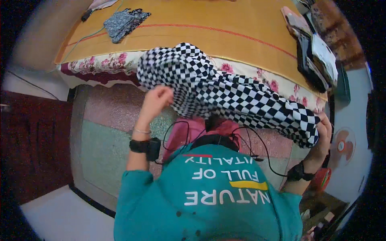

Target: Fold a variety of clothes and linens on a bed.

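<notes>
A black-and-white checkered garment (241, 96) stretches in front of me across the bed's near edge, one long tube-like part reaching to the right. Around the far right end of that part my right hand (323, 127) is closed, its fingers partly behind the fabric. My left hand (159, 99) is at the garment's lower left edge, fingers curled together. Whether it pinches any fabric does not show. The garment's bunched left part is smeared by motion and hangs over the bed's side.
The bed has an orange-yellow mat (189, 38) and a floral sheet (100, 64) along its edge. A folded grey patterned cloth (124, 24) lies far left; stacked folded clothes (311, 52) lie at the right. Dark cables (263, 146) cross my lap near a pink seat (177, 134). A fan (343, 144) stands right.
</notes>
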Demonstrator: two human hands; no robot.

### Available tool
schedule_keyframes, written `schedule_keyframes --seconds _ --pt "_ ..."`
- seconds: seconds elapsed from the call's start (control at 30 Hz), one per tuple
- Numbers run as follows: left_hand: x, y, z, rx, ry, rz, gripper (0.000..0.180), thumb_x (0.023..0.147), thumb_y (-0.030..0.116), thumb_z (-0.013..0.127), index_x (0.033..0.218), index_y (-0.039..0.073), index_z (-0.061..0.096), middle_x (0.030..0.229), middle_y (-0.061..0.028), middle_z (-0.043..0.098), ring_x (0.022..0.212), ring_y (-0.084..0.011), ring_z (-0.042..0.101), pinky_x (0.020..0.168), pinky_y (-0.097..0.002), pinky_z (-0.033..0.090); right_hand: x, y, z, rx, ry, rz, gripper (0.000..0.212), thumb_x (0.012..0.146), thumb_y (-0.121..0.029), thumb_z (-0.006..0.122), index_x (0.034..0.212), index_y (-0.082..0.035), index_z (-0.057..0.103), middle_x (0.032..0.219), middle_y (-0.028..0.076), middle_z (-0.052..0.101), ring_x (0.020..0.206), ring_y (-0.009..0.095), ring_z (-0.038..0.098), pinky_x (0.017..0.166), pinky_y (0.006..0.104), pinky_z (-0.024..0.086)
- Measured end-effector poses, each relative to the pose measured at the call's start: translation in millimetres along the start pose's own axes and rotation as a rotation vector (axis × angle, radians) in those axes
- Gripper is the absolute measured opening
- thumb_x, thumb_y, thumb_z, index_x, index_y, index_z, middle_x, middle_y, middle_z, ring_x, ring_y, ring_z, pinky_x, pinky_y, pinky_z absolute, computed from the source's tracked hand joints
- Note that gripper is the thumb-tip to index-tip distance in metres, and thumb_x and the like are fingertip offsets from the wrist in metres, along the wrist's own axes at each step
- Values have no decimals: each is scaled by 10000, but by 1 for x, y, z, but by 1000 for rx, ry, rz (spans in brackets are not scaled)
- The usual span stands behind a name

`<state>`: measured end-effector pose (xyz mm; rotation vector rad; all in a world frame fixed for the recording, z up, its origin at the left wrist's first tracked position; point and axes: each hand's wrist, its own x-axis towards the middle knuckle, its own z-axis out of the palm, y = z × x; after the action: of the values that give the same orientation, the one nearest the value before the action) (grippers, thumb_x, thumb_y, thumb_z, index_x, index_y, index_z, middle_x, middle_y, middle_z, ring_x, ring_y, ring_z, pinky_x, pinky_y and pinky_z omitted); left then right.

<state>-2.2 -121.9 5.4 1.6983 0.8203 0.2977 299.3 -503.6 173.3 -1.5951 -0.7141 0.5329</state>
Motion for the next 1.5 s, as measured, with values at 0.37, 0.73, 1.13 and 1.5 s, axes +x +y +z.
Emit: schedule_keyframes --seconds 0.37,0.73,1.13,1.5 --pt "87 4 53 940 443 819 179 704 77 646 864 65 566 850 -107 498 783 -317 513 672 -413 451 -76 5 -7 -373 182 69 127 867 -88 482 913 0 562 834 -21 548 760 47 473 698 172 364" --pt "40 -63 245 536 -614 706 696 728 -121 420 1344 197 368 1410 -236 285 1217 -404 407 1007 -387 361 -108 -46 14 168 -881 -529 197 917 -133 466 814 -39 606 815 107 594 694 243 568 637 348 464" --pt "44 -13 84 267 129 606 80 732 37 569 808 32 546 767 -159 574 716 -215 571 679 -314 448 -139 -34 -19 172 -83 -407 194 782 -177 564 714 4 577 704 91 582 648 189 529 604 290 421" --pt "-78 -36 39 828 -882 -15 314 733 195 683 1010 60 620 842 -141 650 803 -297 616 711 -351 481 -140 209 -57 -1208 -479 550 420 839 -399 529 898 -3 656 923 174 649 847 286 630 728 395 486"
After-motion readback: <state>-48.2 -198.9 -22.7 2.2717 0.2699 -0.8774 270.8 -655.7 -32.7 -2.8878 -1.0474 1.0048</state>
